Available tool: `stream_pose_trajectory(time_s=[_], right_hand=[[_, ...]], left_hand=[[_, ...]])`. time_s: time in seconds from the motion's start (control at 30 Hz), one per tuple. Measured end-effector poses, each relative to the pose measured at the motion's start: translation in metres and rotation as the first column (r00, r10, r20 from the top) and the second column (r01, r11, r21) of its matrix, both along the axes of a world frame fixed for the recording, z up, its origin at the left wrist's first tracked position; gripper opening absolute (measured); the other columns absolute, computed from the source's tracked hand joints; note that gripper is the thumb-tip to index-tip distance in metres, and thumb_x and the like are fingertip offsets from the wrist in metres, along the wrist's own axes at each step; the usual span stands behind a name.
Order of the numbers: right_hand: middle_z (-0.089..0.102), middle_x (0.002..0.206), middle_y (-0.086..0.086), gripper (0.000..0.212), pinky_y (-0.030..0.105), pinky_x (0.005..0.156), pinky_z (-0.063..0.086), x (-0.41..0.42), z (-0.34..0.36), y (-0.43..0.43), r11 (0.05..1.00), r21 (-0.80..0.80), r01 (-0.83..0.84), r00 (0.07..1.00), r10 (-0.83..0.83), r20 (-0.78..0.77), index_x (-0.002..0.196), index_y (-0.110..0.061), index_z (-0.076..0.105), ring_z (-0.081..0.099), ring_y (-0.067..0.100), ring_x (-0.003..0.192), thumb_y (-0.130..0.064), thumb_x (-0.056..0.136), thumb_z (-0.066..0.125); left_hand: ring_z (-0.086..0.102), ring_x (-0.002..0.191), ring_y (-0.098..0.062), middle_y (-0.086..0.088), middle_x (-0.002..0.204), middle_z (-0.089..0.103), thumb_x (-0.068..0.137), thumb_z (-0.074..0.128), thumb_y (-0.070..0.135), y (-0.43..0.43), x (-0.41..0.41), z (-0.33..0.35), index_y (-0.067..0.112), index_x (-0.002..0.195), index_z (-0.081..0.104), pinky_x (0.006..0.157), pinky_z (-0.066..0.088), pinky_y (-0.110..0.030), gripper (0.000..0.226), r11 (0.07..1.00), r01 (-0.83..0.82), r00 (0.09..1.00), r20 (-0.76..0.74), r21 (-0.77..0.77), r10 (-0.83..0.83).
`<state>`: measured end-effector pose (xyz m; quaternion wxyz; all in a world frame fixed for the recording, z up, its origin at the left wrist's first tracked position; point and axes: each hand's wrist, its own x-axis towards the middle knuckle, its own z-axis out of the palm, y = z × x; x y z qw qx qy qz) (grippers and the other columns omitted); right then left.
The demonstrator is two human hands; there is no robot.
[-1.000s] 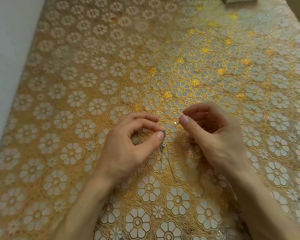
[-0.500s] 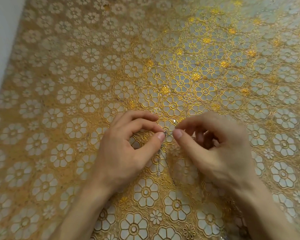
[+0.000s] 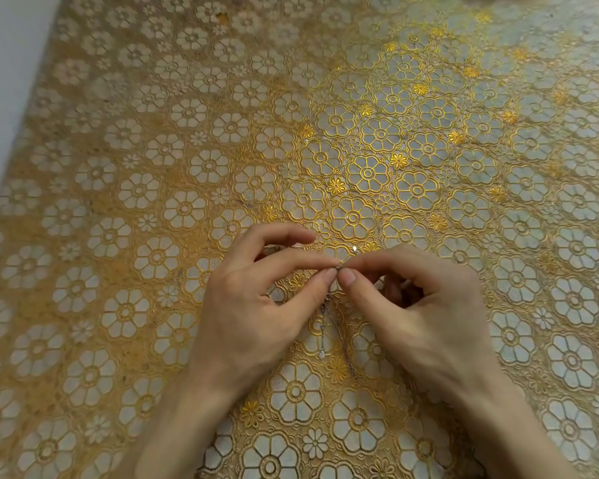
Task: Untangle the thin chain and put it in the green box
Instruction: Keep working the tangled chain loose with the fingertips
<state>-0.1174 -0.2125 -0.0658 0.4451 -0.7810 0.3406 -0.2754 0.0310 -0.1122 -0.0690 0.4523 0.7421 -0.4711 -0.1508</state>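
A thin silver chain hangs in loose strands between my two hands, just above the tablecloth. Its small knot sits at the top, where my fingertips meet. My left hand pinches the knot between thumb and forefinger. My right hand pinches the same spot from the right, thumb tip against the left thumb tip. A small pendant or clasp dangles at the lower end of one strand. The green box is out of view.
A gold and white lace tablecloth with a flower pattern covers the whole table. A pale wall runs along the table's left edge. A tiny bright speck lies on the cloth just beyond my fingertips.
My right hand has moved left until its thumb and forefinger meet my left hand's at the chain's knot. One second ago it was apart from the chain.
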Motion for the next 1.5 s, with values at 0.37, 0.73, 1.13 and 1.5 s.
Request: stream_pose_trajectory(time_s=[0.37, 0.73, 1.13, 1.5], right_hand=[[0.064, 0.071, -0.013, 0.003, 0.018, 0.055, 0.037, 0.0059, -0.0065, 0.0016, 0.997, -0.042, 0.067, 0.998, -0.068, -0.016, 0.079, -0.03, 0.074, 0.054, 0.013, 0.056, -0.031, 0.08, 0.072], [0.065, 0.072, -0.01, 0.001, 0.023, 0.055, 0.038, 0.0042, -0.0086, 0.0012, 0.997, -0.05, 0.05, 0.999, -0.05, -0.001, 0.079, -0.029, 0.074, 0.053, 0.015, 0.055, -0.029, 0.08, 0.072], [0.061, 0.07, -0.015, 0.001, 0.023, 0.056, 0.039, 0.0054, -0.0085, 0.0018, 0.994, -0.107, 0.029, 0.999, -0.033, -0.034, 0.079, -0.03, 0.073, 0.054, 0.013, 0.056, -0.029, 0.079, 0.073], [0.063, 0.072, -0.016, 0.005, 0.022, 0.056, 0.04, 0.006, -0.0092, 0.002, 0.993, -0.105, 0.059, 0.997, -0.064, -0.041, 0.077, -0.029, 0.072, 0.056, 0.012, 0.058, -0.033, 0.078, 0.068]], left_hand=[[0.062, 0.108, -0.01, 0.012, 0.113, 0.064, 0.085, 0.07, 0.037, -0.001, -0.0016, -0.0024, 0.032, 0.096, 0.078, 0.092, 0.047, -0.02, 0.014, 1.0, -0.005, 0.999, 0.046, -0.011, 0.006], [0.061, 0.11, -0.007, 0.006, 0.114, 0.063, 0.084, 0.076, 0.028, 0.0, -0.0012, -0.0017, 0.023, 0.101, 0.077, 0.093, 0.045, -0.017, 0.018, 1.0, -0.008, 0.996, 0.091, -0.024, 0.01], [0.063, 0.099, -0.014, -0.002, 0.112, 0.064, 0.081, 0.078, 0.021, -0.0015, -0.0043, -0.0069, 0.018, 0.086, 0.079, 0.083, 0.052, -0.032, 0.006, 0.995, -0.02, 0.988, 0.152, -0.102, 0.035], [0.06, 0.105, -0.006, 0.003, 0.115, 0.062, 0.081, 0.071, 0.026, -0.0003, -0.003, -0.0033, 0.019, 0.085, 0.075, 0.093, 0.045, -0.015, 0.01, 0.998, -0.048, 0.996, 0.068, -0.033, 0.05]])
